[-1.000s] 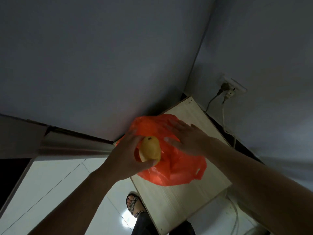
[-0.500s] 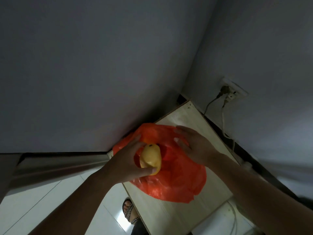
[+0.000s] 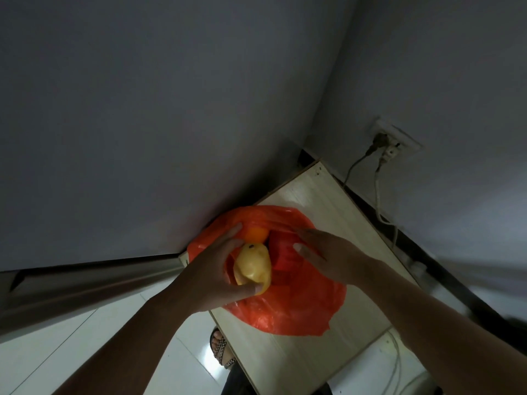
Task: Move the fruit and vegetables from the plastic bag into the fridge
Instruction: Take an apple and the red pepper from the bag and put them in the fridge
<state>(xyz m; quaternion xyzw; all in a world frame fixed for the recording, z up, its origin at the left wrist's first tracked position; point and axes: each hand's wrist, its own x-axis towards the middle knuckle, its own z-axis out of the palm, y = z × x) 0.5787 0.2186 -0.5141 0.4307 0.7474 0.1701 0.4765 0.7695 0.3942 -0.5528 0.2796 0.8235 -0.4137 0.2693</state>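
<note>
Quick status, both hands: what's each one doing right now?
Left hand: closed around the yellow fruit, over the orange plastic bag.
Right hand: open, fingers spread on the bag, holding nothing.

The room is dim and the walls (image 3: 142, 109) read as flat blue-grey with soft grain. A small glare patch shines on the glossy white floor (image 3: 206, 355) near the bottom centre. The orange bag (image 3: 299, 303) is the most saturated area. Wide-angle distortion bends straight edges towards the frame borders, and the right edge is smeared and blurred.
</note>
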